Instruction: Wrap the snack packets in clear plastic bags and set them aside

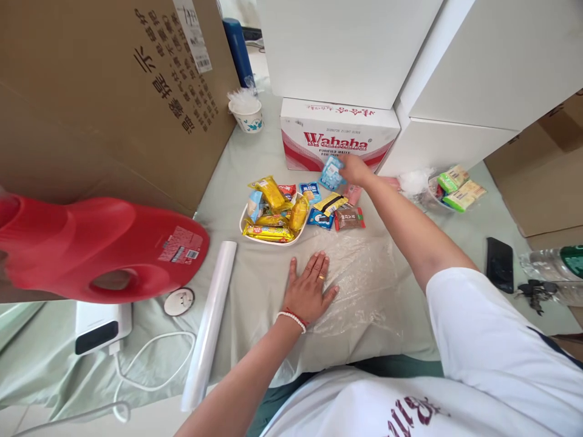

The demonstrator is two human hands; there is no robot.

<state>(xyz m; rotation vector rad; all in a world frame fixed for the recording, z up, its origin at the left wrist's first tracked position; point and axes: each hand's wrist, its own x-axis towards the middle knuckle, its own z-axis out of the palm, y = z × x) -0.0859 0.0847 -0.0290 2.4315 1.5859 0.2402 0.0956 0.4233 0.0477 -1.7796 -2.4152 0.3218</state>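
Pale green cloth (262,155) is spread before white, box-like units (346,54), flanked by brown cardboard boxes (100,121); pale floor tiles (11,417) are glimpsed at lower left.

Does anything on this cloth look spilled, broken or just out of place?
Nothing looks spilled or broken. It's only slightly untidy: several snack packets lie loose beside the heaped bowl, and a clear plastic sheet shows wrinkles to the right of the left hand.
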